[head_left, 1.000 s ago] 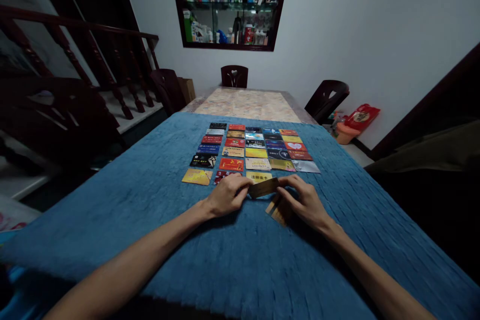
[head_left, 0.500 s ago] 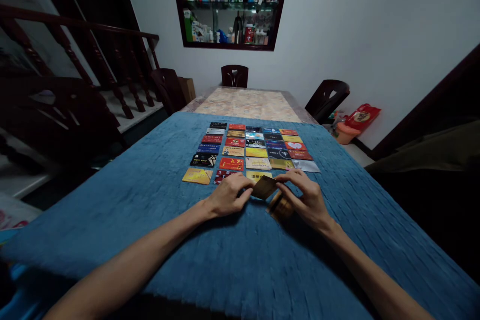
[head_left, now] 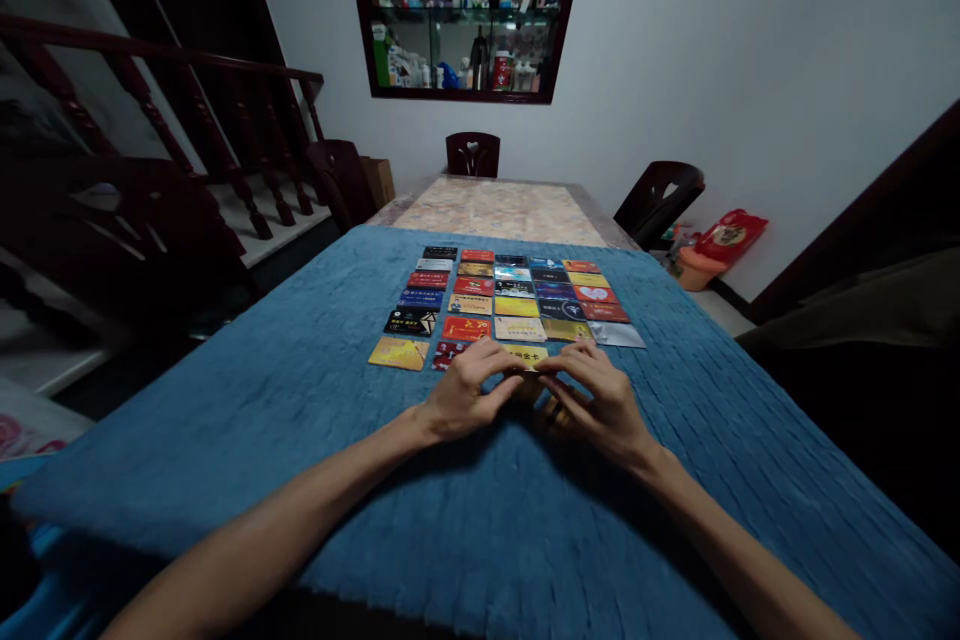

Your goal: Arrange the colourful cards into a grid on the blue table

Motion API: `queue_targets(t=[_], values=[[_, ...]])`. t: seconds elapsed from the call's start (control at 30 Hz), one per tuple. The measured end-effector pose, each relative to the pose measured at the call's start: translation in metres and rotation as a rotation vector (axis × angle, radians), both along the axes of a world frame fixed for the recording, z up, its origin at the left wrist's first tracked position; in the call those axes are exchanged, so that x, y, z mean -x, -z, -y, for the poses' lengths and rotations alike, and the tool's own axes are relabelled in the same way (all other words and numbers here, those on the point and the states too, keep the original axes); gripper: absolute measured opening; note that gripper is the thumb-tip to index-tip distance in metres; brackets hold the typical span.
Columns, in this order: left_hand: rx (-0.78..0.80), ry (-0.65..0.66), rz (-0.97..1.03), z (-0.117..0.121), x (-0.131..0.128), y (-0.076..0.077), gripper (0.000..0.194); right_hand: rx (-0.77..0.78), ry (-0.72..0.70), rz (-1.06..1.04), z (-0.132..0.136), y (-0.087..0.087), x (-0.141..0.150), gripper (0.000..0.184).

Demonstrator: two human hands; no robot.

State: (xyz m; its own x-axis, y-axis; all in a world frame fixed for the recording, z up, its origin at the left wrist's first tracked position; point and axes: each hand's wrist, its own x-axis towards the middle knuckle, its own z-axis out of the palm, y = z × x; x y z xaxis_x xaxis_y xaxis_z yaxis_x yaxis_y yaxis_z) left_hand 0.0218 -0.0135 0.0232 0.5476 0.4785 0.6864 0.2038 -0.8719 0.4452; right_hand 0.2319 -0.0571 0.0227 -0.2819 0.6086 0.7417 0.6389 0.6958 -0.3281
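My left hand (head_left: 471, 392) and my right hand (head_left: 600, 402) meet at the near edge of a grid of cards, fingertips pinching a thin card (head_left: 530, 372) from both sides. It is turned nearly edge-on, so its face is hard to see. Just behind it lies a yellow card with dark characters (head_left: 525, 354). Under my right fingers is a blurred brown and gold striped item (head_left: 553, 412), perhaps more cards. A dark red card (head_left: 448, 354) lies partly covered by my left hand. The yellow-orange card (head_left: 399, 353) sits at the row's left end.
Several colourful cards, such as a silver one (head_left: 616, 334), lie in rows on the blue cloth (head_left: 300, 390) over the table. Beyond it is a patterned tabletop (head_left: 491, 205). Dark chairs (head_left: 472, 156) stand around, with a railing (head_left: 195, 110) at left.
The held card has tilted from showing its brownish face to nearly edge-on. My right hand has shifted slightly left and the fingertips are closer together.
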Motion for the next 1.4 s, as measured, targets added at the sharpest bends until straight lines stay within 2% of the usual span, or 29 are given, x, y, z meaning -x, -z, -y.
queue_targets(t=[0.2,0.37,0.6,0.87,1.13,1.3,1.4], values=[[-0.015,-0.002,0.047,-0.002,0.001,0.001,0.012,0.131,0.002,0.022,-0.003,0.010,-0.006,0.015],[0.029,-0.062,0.100,-0.003,0.003,0.001,0.010,0.228,0.008,0.084,-0.008,0.019,-0.010,0.009],[0.106,-0.122,0.112,-0.001,0.004,-0.001,0.010,0.281,-0.029,0.100,-0.006,0.018,-0.007,0.010],[0.166,-0.142,0.110,-0.006,0.006,0.005,0.009,0.215,0.035,0.000,-0.005,0.017,-0.013,0.012],[0.169,-0.129,0.060,-0.011,0.008,0.015,0.028,0.155,0.031,-0.015,-0.005,0.016,-0.017,0.012],[0.136,-0.148,0.012,-0.013,0.009,0.017,0.011,0.070,0.054,0.100,-0.005,0.015,-0.018,0.017],[0.121,-0.167,-0.013,-0.013,0.008,0.017,0.009,0.014,0.072,0.161,-0.005,0.016,-0.018,0.018]])
